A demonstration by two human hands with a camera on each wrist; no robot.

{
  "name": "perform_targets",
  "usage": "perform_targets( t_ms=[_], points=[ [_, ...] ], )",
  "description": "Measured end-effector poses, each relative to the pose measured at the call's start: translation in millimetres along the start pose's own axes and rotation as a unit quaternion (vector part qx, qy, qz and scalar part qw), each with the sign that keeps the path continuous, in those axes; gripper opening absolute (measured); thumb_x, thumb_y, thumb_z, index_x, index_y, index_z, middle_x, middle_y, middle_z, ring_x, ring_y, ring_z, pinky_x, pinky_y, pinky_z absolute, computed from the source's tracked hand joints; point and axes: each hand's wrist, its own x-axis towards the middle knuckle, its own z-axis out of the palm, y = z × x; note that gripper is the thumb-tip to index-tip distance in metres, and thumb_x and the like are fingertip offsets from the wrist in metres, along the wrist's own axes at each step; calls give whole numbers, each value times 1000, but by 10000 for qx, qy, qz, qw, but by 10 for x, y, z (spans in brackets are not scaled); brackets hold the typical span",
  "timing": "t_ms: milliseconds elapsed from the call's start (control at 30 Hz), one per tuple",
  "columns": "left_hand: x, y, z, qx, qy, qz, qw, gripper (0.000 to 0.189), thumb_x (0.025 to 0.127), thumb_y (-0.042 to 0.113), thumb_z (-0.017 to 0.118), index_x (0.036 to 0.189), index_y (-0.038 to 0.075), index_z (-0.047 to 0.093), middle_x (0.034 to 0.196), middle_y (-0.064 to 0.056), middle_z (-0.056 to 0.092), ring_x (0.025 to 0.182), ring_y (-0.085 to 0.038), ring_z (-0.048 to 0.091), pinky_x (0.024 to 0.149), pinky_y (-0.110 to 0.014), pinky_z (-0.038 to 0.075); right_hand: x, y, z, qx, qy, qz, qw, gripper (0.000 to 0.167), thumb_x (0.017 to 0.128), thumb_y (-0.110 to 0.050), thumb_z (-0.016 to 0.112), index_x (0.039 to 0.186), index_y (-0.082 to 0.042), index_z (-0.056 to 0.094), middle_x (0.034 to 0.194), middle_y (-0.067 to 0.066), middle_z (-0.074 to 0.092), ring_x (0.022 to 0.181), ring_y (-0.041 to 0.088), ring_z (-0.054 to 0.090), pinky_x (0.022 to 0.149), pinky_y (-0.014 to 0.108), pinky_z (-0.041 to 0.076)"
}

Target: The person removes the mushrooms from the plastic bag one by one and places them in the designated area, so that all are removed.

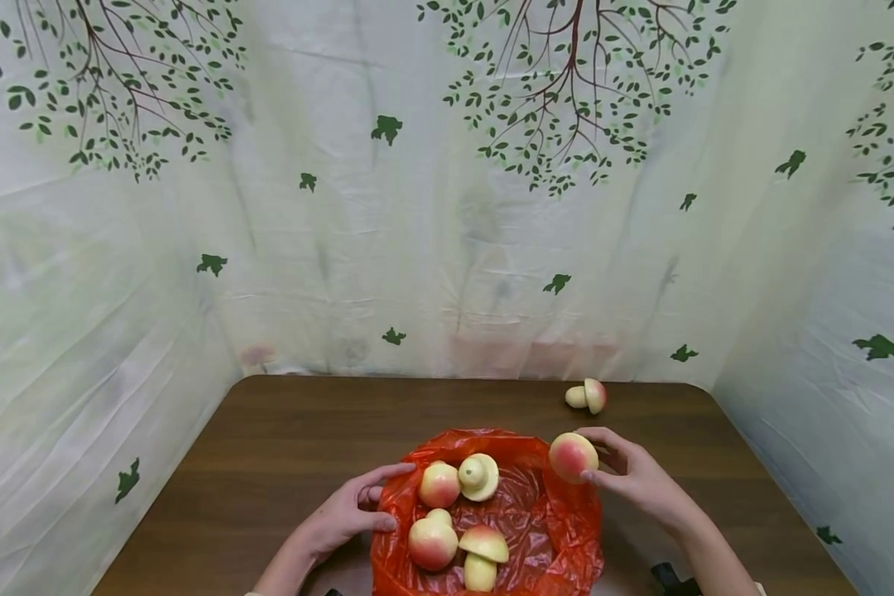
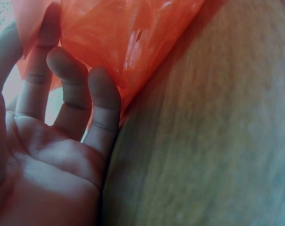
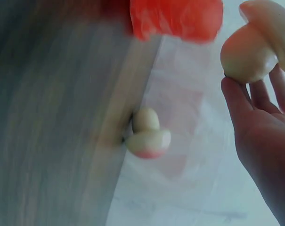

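A red plastic bag stands with its mouth spread wide on the table. Inside, toward its left side, lie several toy mushrooms with cream stems and pink-blushed caps. My left hand holds the bag's left edge, and the left wrist view shows curved fingers against the thin red film. Above the bag's right rim, my right hand grips another toy mushroom between thumb and fingers, its cap facing the head camera. From the right wrist, that mushroom's rounded body shows at the fingertips.
One more toy mushroom lies on its side near the table's back edge, beyond my right hand. The brown wooden table is bordered by pale cloth walls with leaf prints. A black object sits by my right forearm.
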Motion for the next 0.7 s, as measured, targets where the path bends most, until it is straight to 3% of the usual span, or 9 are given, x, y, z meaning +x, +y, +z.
perform_targets(
  t_ms=[233, 467, 600, 700],
  points=[
    [-1, 4, 13, 31, 21, 115, 9999, 70, 102, 1, 66, 164, 3, 35, 111, -3, 80, 104, -15, 78, 87, -34, 65, -42, -5, -177, -151, 662, 335, 9971, 54, 101, -19, 73, 150, -5, 53, 142, 13, 62, 118, -7, 63, 92, 21, 58],
    [6, 10, 3, 87, 135, -87, 9998, 71, 101, 3, 68, 164, 7, 36, 112, -2, 80, 106, -15, 78, 88, -35, 65, -37, 35, -325, -245, 967, 454, 9940, 55, 103, -22, 71, 151, -3, 52, 143, 19, 59, 112, -2, 66, 89, 26, 61],
    [4, 11, 2, 63, 91, -70, 9999, 70, 102, 2, 67, 165, 7, 36, 113, -3, 80, 109, -17, 77, 89, -35, 65, -9, 95, -405, -402, 1134, 561, 9912, 57, 104, -26, 70, 153, -3, 50, 150, 23, 55, 113, -6, 63, 89, 23, 59],
    [-3, 13, 8, 21, 64, -28, 10000, 70, 102, 2, 66, 164, 7, 36, 114, -3, 81, 110, -17, 77, 89, -34, 65, 25, 138, -466, -609, 1285, 650, 9877, 60, 104, -30, 70, 154, -4, 49, 152, 23, 54, 117, -1, 62, 89, 19, 57]
  ],
)
